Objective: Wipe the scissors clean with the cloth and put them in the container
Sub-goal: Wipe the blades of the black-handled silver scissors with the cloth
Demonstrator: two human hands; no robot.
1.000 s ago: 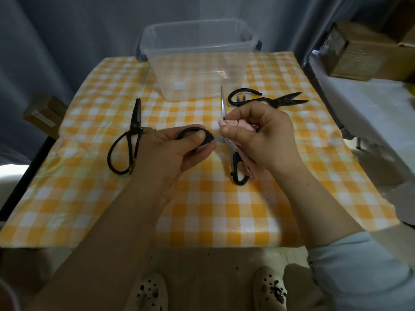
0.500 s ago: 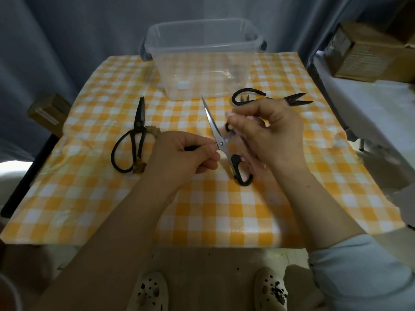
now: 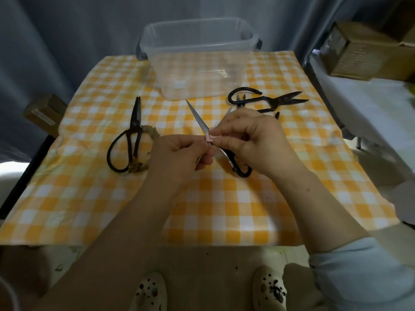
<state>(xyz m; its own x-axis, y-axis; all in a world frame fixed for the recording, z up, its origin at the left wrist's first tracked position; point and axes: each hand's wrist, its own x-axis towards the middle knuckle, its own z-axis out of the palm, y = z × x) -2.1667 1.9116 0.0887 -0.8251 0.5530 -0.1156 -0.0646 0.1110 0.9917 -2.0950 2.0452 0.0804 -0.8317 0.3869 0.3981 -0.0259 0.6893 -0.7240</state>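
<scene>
Over the middle of the checked table I hold a pair of scissors (image 3: 197,116) with black handles, blades spread apart. My left hand (image 3: 177,156) grips one handle, hidden inside the fist. My right hand (image 3: 253,140) pinches a small pink cloth (image 3: 211,137) around the blade near the pivot. The other handle loop (image 3: 243,171) shows below my right hand. The clear plastic container (image 3: 199,63) stands empty at the back of the table.
A black pair of scissors (image 3: 132,135) lies at the left on a brown rag. Another black pair (image 3: 267,99) lies to the right of the container. The yellow checked tablecloth (image 3: 224,209) covers the table. Cardboard boxes (image 3: 363,52) sit on a side surface at right.
The held scissors' blade has swung from pointing straight up to leaning left. My right hand slid the pink cloth along the blade toward the pivot. My left hand closed over the handle.
</scene>
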